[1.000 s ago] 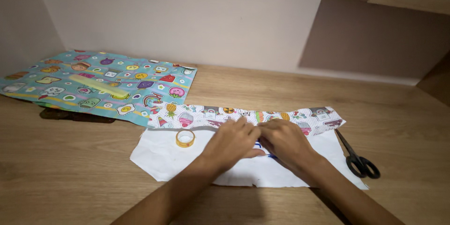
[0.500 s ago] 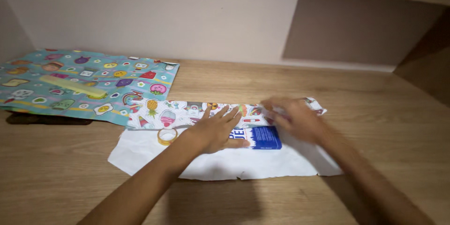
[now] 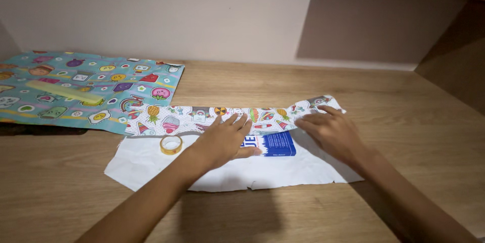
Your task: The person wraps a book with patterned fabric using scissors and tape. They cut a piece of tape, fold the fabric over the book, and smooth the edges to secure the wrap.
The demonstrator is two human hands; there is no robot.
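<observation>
Evidently both hands pin paper over the blue box (image 3: 274, 143) — left hand (image 3: 222, 141) flat on the box, fingers spread; right hand (image 3: 331, 130) just right of it, fingers extended, probably creasing the patterned wrapping paper (image 3: 197, 116). Tape roll (image 3: 171, 145) lies left of the box.

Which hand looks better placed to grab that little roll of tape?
Probably the left hand: it lies flat on the blue box and folded patterned paper, close beside the tape roll. The right hand presses the paper's far end, farther away.
</observation>
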